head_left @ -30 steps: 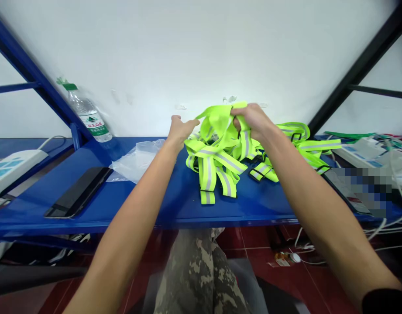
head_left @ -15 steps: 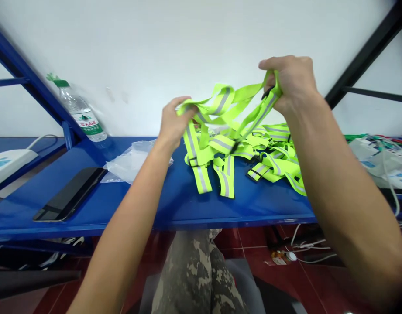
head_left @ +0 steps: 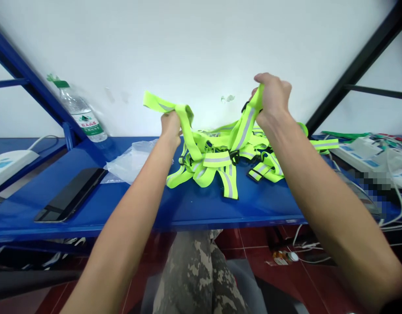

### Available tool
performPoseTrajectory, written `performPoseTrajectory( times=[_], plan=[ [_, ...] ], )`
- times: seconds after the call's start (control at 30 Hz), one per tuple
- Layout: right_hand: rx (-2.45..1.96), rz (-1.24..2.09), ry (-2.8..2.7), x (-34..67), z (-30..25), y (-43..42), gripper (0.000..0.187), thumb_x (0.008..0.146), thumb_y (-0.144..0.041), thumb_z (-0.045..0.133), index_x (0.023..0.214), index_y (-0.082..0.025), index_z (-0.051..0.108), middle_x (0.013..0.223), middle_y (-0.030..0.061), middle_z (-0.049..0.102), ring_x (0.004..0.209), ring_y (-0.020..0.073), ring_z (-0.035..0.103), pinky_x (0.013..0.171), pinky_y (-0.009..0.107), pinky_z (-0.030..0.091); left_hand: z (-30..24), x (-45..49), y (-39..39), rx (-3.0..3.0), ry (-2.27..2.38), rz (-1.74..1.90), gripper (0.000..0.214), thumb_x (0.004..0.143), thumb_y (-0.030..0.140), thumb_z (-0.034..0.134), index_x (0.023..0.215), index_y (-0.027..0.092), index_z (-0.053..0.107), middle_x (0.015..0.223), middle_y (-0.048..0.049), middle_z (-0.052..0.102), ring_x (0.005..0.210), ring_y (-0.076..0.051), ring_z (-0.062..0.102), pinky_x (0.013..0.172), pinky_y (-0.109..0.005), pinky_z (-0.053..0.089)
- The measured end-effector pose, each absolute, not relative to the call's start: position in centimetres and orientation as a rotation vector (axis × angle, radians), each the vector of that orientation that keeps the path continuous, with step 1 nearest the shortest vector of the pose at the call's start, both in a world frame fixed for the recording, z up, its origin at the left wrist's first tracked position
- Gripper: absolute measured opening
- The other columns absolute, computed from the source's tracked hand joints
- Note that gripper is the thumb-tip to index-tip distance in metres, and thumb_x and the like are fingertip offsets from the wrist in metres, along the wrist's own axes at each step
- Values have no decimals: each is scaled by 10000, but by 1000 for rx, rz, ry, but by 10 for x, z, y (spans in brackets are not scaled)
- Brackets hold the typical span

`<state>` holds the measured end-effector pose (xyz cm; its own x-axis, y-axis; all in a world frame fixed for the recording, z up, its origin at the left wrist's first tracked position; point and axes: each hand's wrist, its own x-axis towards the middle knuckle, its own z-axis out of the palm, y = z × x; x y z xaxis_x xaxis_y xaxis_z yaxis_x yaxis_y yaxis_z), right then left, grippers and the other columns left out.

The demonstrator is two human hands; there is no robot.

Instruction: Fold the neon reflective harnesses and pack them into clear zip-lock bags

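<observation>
Lifting a reflective strap vest (head_left: 217,159) | left hand (head_left: 170,126), right hand (head_left: 273,98): fingers (head_left: 258,78) closed on its bands | vest sat on blue shelf (head_left: 187,209), partly raised | straps tangled, none laid flat

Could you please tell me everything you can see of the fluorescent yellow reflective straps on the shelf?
The fluorescent yellow reflective straps are flat, fabric-looking bands in a tangled heap; how many separate pieces there are cannot be told. They carry a silver-grey reflective stripe and small black buckles. They lie on the blue metal shelf, while the left hand and right hand hold two bands up.
</observation>
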<state>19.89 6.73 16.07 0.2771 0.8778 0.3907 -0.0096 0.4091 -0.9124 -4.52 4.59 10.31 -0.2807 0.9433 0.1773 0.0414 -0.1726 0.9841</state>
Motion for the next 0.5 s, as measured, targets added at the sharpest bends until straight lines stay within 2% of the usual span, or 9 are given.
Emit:
performPoseTrajectory(
  times=[0.1,0.2,0.27,0.37,0.5],
  plan=[
    [-998,742,-1273,180,150,51,254,882,-409,652,821,-244,469,578,-36,435,610,134,475,575,290,438,89,-37,39,1504,1468,1452,432,705,310,634,1119,188,633,1012,-113,744,957,-282,682,797,-366,535],
    [-1023,756,-1461,170,137,42,321,817,-487,710,810,-229,520,612,-8,478,631,163,528,588,317,456,84,-39,29,1802,1678,916,600,650,280,672,1232,147,615,1067,-168,736,968,-333,692,827,-398,532],
    [-1046,778,-1565,171,129,40,319,792,-474,732,797,-216,544,645,18,508,648,181,543,597,340,466,88,-43,22,1934,1786,644,703,637,302,687,1310,129,582,1167,-207,709,1054,-370,673,876,-417,526],
    [-1137,750,-1683,176,118,37,290,791,-435,735,781,-196,572,650,37,512,665,200,541,602,360,470,98,-48,11,2076,1925,405,850,615,316,711,1421,139,507,1327,-239,637,1180,-410,615,958,-468,499],
    [-1320,612,-1782,182,113,27,379,839,-526,681,710,-184,584,629,48,518,694,225,569,611,365,486,105,-51,-5,2115,1882,169,973,552,325,773,1476,213,486,1340,-227,637,1180,-448,613,948,-522,497]
  ],
)
